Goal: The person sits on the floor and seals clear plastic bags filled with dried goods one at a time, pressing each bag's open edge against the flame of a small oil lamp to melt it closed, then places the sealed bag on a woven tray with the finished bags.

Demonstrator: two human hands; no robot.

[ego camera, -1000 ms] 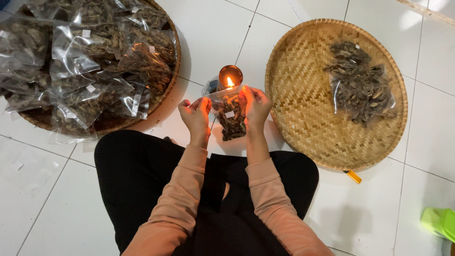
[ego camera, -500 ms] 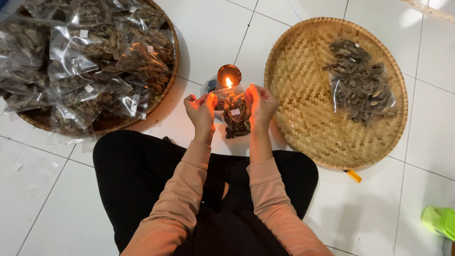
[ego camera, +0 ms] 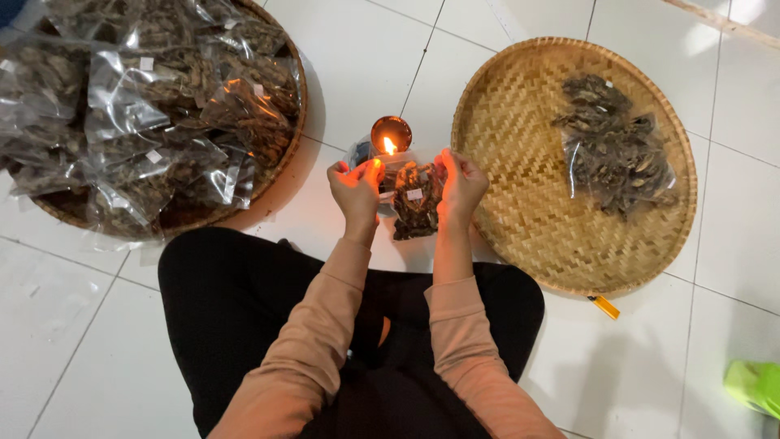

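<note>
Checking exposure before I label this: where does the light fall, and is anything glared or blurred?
Head view: the candle flame tints the left hand orange; daylight patches whiten the tiles top right; glare streaks the clear bags on the left tray; all reasonably sharp.

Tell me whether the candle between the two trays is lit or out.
Lit. A bright flame burns in the small round candle on the floor, casting an orange glow on the left hand beside it.

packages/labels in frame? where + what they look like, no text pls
Clear plastic bag of dark dried pieces, small white sticker, held between left hand and right hand by a lit candle.
Pile of similar clear bags, white stickers, in left woven tray.
Two filled clear bags in right round tray.
</note>
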